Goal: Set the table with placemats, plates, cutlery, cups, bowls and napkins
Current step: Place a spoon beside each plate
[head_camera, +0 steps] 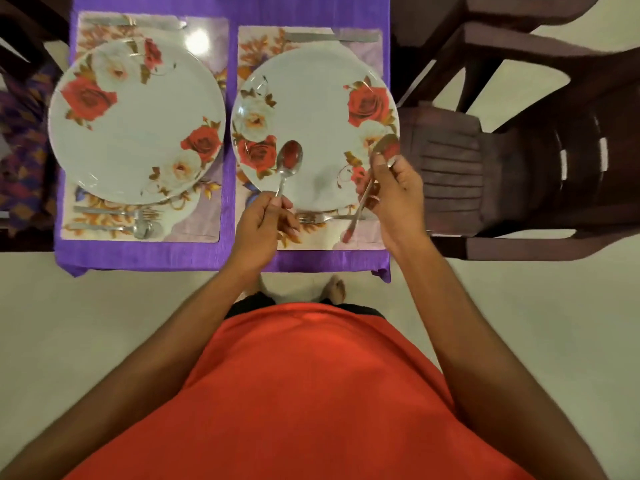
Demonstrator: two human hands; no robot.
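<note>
Near edge of the surface (228,258): left grip (263,220) pinches a spoon (289,161), bowl pointing away; right grip (394,195) holds a second spoon (360,209) above the fork (311,218).

White plates (138,129) bear red and cream roses; the tablecloth (227,220) is purple, the shirt (304,393) orange-red, the chairs (519,150) dark brown.

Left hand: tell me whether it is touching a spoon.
Touching. The head view shows the left hand pinching the handle of the spoon between thumb and fingers, its bowl over the plate.
</note>
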